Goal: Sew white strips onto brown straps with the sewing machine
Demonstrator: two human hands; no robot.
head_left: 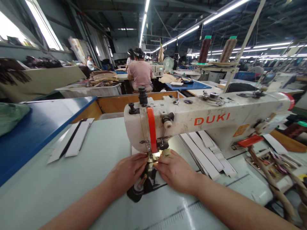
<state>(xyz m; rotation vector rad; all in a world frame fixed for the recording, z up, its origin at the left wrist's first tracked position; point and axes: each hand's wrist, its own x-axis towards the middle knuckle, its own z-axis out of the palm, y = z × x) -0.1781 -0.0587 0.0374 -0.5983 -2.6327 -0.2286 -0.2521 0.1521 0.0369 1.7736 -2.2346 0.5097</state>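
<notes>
A white DUKI sewing machine (211, 119) with an orange guard stands on the pale table (72, 182). Both my hands meet under its needle head. My left hand (127, 172) comes in from the left, its fingers pinched together at the needle area (153, 158). My right hand (175, 171) pinches in from the right, fingertips almost touching the left ones. What they grip is too small and hidden to name. A dark round part (137, 191) of the machine sits below my hands.
White strips (208, 153) lie stacked behind the machine's arm, and more strips (72, 140) lie at the left by a blue table (35, 124). Thread cones (205, 49) stand at the back. A person in a pink shirt (141, 73) sits ahead. Cluttered trays are at the right.
</notes>
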